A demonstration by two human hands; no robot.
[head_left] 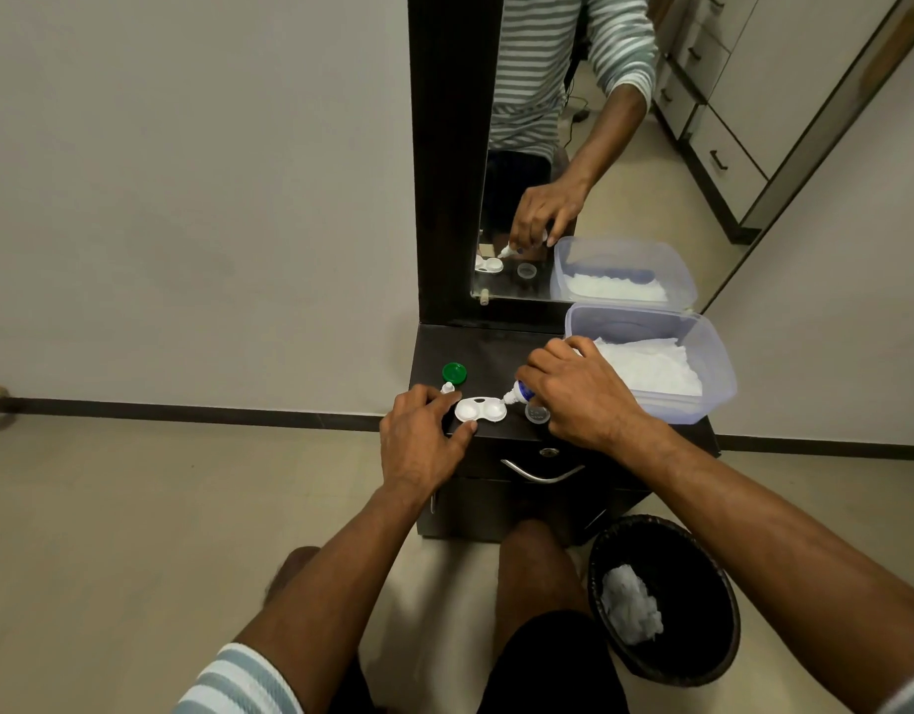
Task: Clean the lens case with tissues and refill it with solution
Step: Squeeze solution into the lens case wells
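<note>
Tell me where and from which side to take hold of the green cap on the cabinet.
Pinch the green cap by its round rim, coming straight down from above. It lies flat and apart near the cabinet top's back left, with the left hand nearer the front.

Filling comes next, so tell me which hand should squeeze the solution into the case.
Right. The right hand already grips the solution bottle, nozzle tilted at the lens case. The left hand only steadies the case with its fingertips.

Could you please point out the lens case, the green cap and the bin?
lens case [480,409]: head view, on the bridge between its two wells.
green cap [454,372]: head view, on its round centre.
bin [722,657]: head view, on its dark inner wall.
</note>
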